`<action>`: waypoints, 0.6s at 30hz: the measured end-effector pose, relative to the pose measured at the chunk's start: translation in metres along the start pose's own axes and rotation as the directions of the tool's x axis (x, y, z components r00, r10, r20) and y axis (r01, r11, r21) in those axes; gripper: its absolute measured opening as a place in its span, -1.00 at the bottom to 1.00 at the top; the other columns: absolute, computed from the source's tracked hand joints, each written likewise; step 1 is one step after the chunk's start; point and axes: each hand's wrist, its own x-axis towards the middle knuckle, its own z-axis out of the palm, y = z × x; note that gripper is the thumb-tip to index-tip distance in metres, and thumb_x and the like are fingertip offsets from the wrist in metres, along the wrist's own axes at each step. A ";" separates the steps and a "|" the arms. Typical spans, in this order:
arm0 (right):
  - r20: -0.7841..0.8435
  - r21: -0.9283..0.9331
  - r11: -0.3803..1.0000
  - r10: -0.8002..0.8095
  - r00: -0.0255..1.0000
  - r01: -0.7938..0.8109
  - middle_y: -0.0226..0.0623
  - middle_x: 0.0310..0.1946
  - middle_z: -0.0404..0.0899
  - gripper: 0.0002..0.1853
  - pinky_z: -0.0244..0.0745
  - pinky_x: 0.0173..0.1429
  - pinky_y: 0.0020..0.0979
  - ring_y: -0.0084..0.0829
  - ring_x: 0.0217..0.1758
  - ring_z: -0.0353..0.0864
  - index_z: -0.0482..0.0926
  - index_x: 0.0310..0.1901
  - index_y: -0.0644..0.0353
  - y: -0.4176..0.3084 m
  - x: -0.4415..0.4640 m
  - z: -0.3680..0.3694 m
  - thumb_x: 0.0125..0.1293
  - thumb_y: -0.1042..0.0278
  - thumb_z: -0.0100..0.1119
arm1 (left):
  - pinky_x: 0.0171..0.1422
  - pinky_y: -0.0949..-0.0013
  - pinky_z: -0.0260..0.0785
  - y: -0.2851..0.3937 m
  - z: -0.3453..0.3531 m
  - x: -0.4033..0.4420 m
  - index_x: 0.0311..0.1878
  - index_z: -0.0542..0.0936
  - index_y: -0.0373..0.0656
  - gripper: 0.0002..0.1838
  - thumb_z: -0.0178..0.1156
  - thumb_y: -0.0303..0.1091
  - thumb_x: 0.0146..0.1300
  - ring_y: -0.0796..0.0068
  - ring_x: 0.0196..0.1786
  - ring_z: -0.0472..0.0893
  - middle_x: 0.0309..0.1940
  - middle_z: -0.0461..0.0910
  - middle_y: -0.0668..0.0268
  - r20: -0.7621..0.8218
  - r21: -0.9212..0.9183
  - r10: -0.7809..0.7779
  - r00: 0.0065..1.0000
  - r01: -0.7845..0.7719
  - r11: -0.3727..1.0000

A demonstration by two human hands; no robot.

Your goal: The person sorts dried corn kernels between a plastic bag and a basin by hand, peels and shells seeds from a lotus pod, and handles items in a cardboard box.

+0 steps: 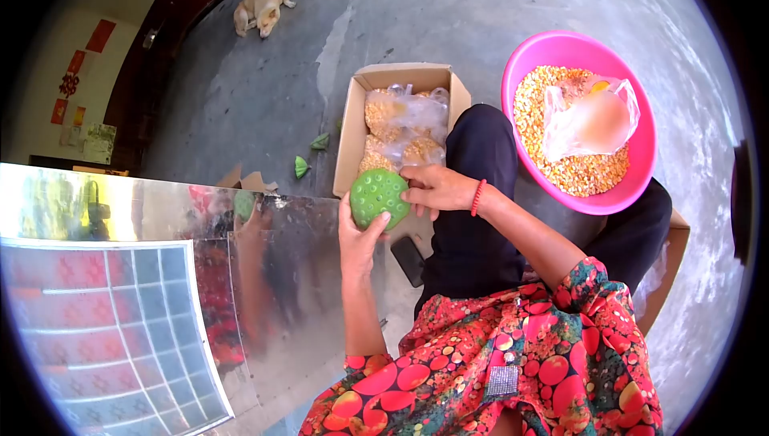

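Note:
A round green lotus seed pod (378,198), dotted with seed holes, is held in front of my lap. My left hand (358,232) is wrapped round its left and lower side, with the thumb on its face. At the pod's right edge is my right hand (440,188), its thumb and forefinger closed against the rim; a red bracelet is on that wrist. Just beyond the pod stands an open cardboard box (349,146) holding clear plastic bags of corn kernels (386,120).
A pink basin (650,144) of corn kernels, with a plastic bag on top, is at the right. A black phone (408,261) lies below the box. Green pod pieces (301,167) and a dog (260,12) are on the floor. A shiny metal surface (296,276) is at the left.

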 end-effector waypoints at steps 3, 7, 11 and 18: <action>0.080 0.020 0.999 0.036 0.996 -0.038 -0.27 -0.39 0.48 -0.72 0.54 -0.47 -0.50 -0.51 -0.40 0.55 0.39 -0.11 0.33 0.004 0.003 0.003 0.30 0.27 -0.06 | -0.53 0.62 0.29 -0.006 -0.004 -0.005 0.17 0.19 -0.09 -0.33 0.28 -0.45 -0.02 0.60 -0.29 0.48 -0.17 0.44 0.32 0.030 -0.027 -0.081 0.996 0.082 0.996; 0.108 0.073 0.994 0.078 0.991 -0.086 -0.26 -0.38 0.47 -0.71 0.55 -0.44 -0.49 -0.50 -0.38 0.56 0.39 -0.12 0.33 0.002 0.005 0.005 0.31 0.25 -0.06 | -0.56 0.63 0.25 -0.010 -0.006 -0.007 0.16 0.20 -0.08 -0.35 0.27 -0.43 -0.01 0.63 -0.33 0.47 -0.18 0.44 0.33 0.003 -0.095 -0.081 0.997 0.081 0.992; 0.141 0.126 0.989 0.066 0.988 -0.084 -0.18 -0.33 0.50 -0.69 0.59 -0.40 -0.40 -0.41 -0.38 0.58 0.39 -0.09 0.37 0.008 0.011 0.005 0.26 0.29 -0.05 | -0.55 0.63 0.26 -0.012 -0.006 -0.007 0.16 0.20 -0.08 -0.36 0.26 -0.43 -0.01 0.61 -0.31 0.48 -0.17 0.44 0.33 -0.012 -0.116 -0.095 0.995 0.093 0.989; 0.104 0.061 0.992 0.107 0.989 -0.114 -0.21 -0.36 0.45 -0.63 0.60 -0.40 -0.44 -0.45 -0.34 0.57 0.23 0.07 0.34 0.011 0.018 0.022 0.29 0.32 -0.11 | -0.51 0.55 0.37 -0.027 -0.001 -0.013 0.18 0.16 -0.08 -0.36 0.25 -0.36 0.05 0.50 -0.19 0.50 -0.09 0.39 0.28 -0.146 -0.115 -0.060 0.987 0.044 0.992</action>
